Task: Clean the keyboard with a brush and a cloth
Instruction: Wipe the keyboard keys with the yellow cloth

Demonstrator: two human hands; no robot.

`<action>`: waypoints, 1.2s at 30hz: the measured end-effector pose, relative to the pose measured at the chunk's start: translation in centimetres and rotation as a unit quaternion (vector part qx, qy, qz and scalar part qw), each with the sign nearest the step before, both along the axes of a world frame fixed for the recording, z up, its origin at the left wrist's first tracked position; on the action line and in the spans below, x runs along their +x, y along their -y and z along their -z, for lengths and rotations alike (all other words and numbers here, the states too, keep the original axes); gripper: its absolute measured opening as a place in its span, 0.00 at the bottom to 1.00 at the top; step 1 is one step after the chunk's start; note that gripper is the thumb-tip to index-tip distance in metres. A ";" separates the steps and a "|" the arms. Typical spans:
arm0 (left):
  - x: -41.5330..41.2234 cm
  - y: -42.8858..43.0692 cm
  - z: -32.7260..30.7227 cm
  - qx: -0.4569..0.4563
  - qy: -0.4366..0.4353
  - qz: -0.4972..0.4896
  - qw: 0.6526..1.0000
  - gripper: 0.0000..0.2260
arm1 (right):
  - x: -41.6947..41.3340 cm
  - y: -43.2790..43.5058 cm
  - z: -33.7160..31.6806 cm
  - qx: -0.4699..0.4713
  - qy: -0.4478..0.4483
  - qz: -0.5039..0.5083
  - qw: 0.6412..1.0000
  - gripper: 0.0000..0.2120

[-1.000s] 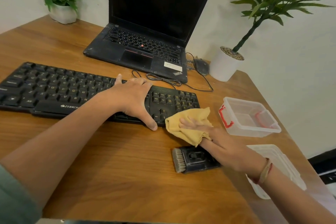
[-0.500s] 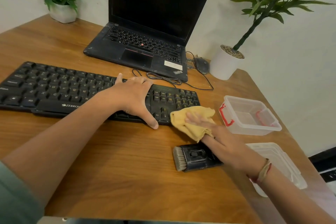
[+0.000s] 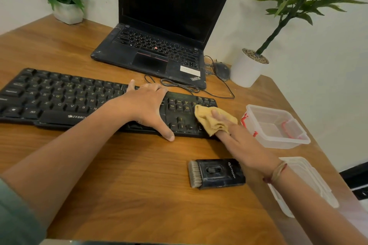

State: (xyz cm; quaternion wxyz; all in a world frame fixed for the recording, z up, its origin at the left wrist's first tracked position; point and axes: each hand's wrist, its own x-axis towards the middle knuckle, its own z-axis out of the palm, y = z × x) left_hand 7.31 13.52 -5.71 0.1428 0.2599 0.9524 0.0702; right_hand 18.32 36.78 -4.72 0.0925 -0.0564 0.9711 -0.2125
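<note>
Wooden desk (image 3: 139, 195) is pretty packed: keyboard (image 3: 59, 101), laptop (image 3: 151, 55), mouse (image 3: 221, 70), brush (image 3: 217, 173), clear tub (image 3: 276, 127), its lid (image 3: 306, 183), two potted plants (image 3: 249, 67) (image 3: 68, 13).

Under my left hand (image 3: 146, 105) the keyboard (image 3: 59, 101) keys are hidden; its far-left end runs off frame. The cloth (image 3: 209, 119) covers the keys beneath my right hand (image 3: 239, 139).

bare desk (image 3: 123, 175) lies open across the lower centre of the frame; the brush (image 3: 216, 173), lower right, and the clear container (image 3: 276, 125) and its lid (image 3: 304, 183) crowd the right edge.
</note>
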 end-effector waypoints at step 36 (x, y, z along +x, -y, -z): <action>0.0 0.1 0.0 0.008 0.003 -0.005 1.000 0.62 | -2.8 0.9 1.1 0.058 0.001 -0.046 0.997 0.23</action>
